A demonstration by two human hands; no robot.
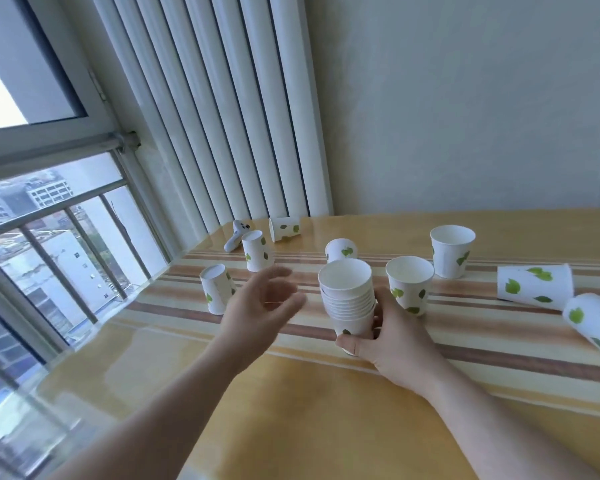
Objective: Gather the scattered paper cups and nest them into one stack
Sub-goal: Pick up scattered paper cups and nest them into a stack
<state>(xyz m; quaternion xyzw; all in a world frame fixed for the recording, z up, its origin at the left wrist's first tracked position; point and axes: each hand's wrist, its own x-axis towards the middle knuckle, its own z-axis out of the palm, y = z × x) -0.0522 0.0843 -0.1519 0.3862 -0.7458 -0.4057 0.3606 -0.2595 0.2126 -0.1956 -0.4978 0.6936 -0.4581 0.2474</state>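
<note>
Right hand (392, 344) is gripping the stack (347, 299) low down by its base, standing it on the striped table (309, 410). Left hand (260, 303) is hovering empty, fingers loosely spread, near the cup (217, 289) by the window. Loose cups are sitting all around, some upright, some tipped over. They're probably feather-light and crushable, so I'd pinch the sidewall gently, below the rim.

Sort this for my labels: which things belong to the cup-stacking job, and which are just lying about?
Job: nested stack gripped by right hand; left hand open; eight loose paper cups, e.g. upright cup, cup on its side.
Lying about: white controller; striped tablecloth.
</note>
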